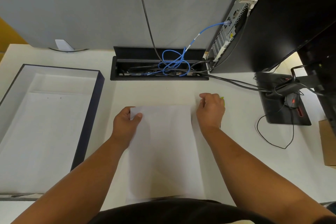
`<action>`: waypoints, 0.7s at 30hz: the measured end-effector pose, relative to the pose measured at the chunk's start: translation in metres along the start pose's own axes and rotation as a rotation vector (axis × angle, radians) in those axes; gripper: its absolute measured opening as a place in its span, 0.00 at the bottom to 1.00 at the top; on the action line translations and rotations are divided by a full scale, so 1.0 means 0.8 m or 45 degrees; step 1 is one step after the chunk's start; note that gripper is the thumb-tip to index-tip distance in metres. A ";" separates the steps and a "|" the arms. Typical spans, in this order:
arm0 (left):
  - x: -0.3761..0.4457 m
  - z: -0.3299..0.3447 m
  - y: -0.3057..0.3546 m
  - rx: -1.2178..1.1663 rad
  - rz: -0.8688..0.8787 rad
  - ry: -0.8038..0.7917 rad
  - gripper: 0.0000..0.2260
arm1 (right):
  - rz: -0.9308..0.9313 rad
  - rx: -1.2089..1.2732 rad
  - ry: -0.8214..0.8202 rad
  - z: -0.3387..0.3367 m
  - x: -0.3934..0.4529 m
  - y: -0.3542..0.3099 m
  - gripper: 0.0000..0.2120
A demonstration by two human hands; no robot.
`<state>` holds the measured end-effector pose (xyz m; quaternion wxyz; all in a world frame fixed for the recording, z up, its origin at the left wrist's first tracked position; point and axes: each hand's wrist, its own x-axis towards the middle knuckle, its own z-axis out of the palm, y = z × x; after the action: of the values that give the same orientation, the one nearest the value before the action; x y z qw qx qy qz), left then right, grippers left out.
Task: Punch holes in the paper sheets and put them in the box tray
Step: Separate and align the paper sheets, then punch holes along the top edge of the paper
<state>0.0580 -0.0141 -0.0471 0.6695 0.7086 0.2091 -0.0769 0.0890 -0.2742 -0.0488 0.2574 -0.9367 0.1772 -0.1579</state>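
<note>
A white paper sheet (163, 147) lies in front of me on the desk, over more white paper whose edge shows on the right. My left hand (125, 123) pinches the sheet's far left corner between thumb and fingers. My right hand (211, 111) is cupped over a yellow-green thing (223, 100) at the sheet's far right corner, apparently the hole punch; only a sliver of it shows. The box tray (89, 123), dark blue outside and white inside, stands at the left. A sheet with two punched holes (52, 123) lies in the tray.
A desk cable well (160, 77) with tangled blue and black cables sits behind the paper. A computer tower (236, 23) and monitor stand at the back right. A black mat (283, 112) holds a mouse (291, 101), its cord looping toward me. A cardboard box (328, 143) is at the right edge.
</note>
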 end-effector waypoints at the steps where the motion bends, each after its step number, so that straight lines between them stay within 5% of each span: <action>1: -0.001 0.000 0.001 -0.001 0.006 -0.003 0.06 | 0.055 -0.071 0.019 -0.002 0.001 0.001 0.12; 7: -0.003 0.000 0.002 0.004 0.030 -0.007 0.06 | 0.384 -0.202 -0.188 -0.001 -0.003 0.021 0.22; 13: -0.005 0.000 0.005 0.002 0.054 -0.031 0.06 | 0.234 -0.065 -0.237 0.004 -0.005 0.013 0.26; 15: -0.005 0.000 0.005 0.016 0.053 -0.030 0.06 | 0.260 0.225 -0.303 0.004 0.003 0.001 0.27; 21: -0.001 -0.003 0.002 0.026 0.029 -0.036 0.06 | 0.942 1.650 -0.737 -0.018 0.023 -0.066 0.24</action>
<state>0.0574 -0.0121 -0.0451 0.6658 0.7167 0.1906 -0.0814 0.1132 -0.2455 -0.0049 0.8219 -0.4850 0.2754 0.1155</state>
